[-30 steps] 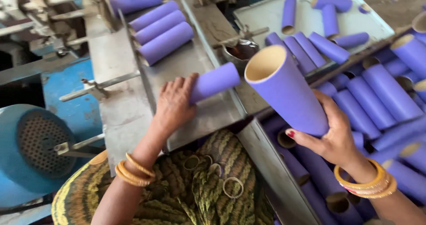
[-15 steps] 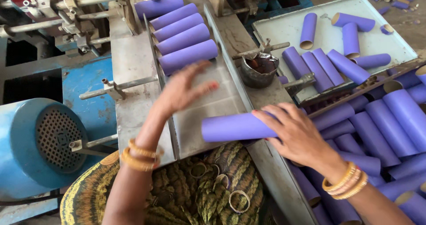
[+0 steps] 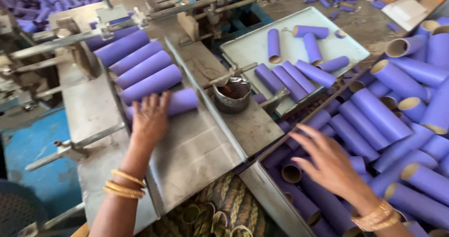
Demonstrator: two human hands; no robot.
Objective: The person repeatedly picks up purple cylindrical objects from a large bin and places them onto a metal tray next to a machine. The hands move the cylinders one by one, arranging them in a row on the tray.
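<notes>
The left hand (image 3: 149, 117) lay flat on a purple tube (image 3: 180, 101) on the metal chute (image 3: 196, 148); the right hand (image 3: 332, 164) hovered spread, empty, over heaped tubes (image 3: 374, 115). A metal cup (image 3: 232, 95) stood between.

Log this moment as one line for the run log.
left hand on purple tube in metal chute | right hand open above tube pile

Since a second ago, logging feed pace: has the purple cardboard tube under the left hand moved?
Yes. The purple cardboard tube went up the grey metal chute, now touching the tube row; left hand on it.
</notes>
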